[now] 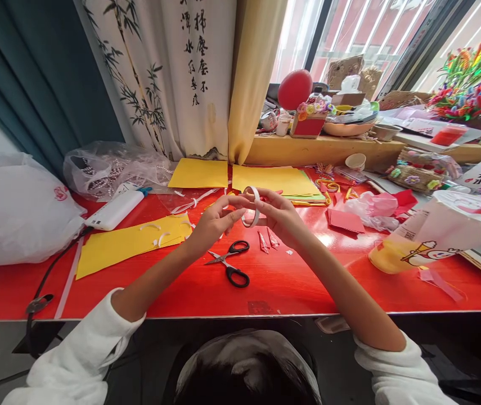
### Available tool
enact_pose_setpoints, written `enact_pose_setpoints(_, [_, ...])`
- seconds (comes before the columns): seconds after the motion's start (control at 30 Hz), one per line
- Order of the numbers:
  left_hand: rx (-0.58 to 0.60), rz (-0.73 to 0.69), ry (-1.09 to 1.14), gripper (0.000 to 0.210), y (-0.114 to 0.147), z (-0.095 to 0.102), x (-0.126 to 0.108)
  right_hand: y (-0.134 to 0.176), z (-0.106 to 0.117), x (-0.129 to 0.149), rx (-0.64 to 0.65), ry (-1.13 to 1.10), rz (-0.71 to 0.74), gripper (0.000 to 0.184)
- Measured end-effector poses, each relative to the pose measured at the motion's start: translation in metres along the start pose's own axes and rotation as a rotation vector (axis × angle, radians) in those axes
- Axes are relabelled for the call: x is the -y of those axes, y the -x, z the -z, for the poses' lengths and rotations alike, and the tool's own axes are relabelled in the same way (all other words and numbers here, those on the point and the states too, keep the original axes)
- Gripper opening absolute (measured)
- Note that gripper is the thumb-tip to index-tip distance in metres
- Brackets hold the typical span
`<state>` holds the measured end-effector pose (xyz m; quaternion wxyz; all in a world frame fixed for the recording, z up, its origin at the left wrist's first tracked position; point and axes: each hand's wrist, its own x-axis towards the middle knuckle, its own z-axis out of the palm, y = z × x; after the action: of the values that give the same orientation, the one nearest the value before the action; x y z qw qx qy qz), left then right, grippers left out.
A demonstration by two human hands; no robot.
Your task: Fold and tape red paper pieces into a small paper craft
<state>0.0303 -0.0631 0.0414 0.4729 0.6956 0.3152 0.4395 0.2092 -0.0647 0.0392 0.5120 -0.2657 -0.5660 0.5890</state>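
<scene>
A thin white ring, which looks like a narrow roll of tape [257,209], is held upright between my two hands above the red table. My right hand [281,218] grips it from the right, with fingers curled around the band. From the left, the fingertips of my left hand [218,218] close in at its edge; their exact contact is partly hidden. Below the hands lie black-handled scissors [225,261], blades spread and pointing left. Small folded red paper pieces [263,242] rest just right of the scissors.
Yellow paper [117,247] with curled white strips lies left; more yellow sheets [269,181] are stacked behind. A plastic drink cup [417,236] stands right, near red paper squares [345,221]. A white plastic bag [21,208] and a white power bank-like block [116,211] sit left.
</scene>
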Motion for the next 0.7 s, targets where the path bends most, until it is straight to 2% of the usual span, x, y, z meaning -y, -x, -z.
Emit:
enact_pose_setpoints(0.1, [-0.117,-0.004,0.01,0.025,-0.003,0.001,0.006,-0.001,0.0,0.002,-0.035,-0.085,-0.017,0.028])
enact_pose_setpoints(0.17, [-0.134,0.006,0.0,0.024,-0.004,0.001,0.008,-0.002,0.001,0.002,-0.055,-0.137,-0.017,0.026])
enact_pose_setpoints(0.23, [-0.071,0.03,-0.026,0.026,-0.004,0.001,0.008,-0.002,0.003,0.001,-0.067,-0.19,-0.014,0.025])
enact_pose_setpoints(0.3, [0.038,0.028,-0.087,0.027,-0.003,-0.001,0.008,-0.002,0.003,0.0,-0.072,-0.226,-0.012,0.024])
enact_pose_setpoints(0.37, [0.128,-0.017,-0.173,0.028,-0.002,-0.003,0.009,-0.002,0.002,-0.002,-0.089,-0.231,-0.015,0.024])
enact_pose_setpoints(0.43, [0.158,-0.072,-0.257,0.027,-0.001,-0.005,0.01,-0.001,-0.001,-0.003,-0.105,-0.216,-0.024,0.024])
enact_pose_setpoints(0.57, [0.066,-0.138,-0.323,0.022,-0.001,-0.005,0.012,0.0,-0.006,-0.002,-0.125,-0.13,-0.026,0.027])
enact_pose_setpoints(0.7, [-0.069,-0.149,-0.224,0.02,0.0,-0.002,0.014,0.0,-0.006,-0.002,-0.122,0.025,0.043,0.03])
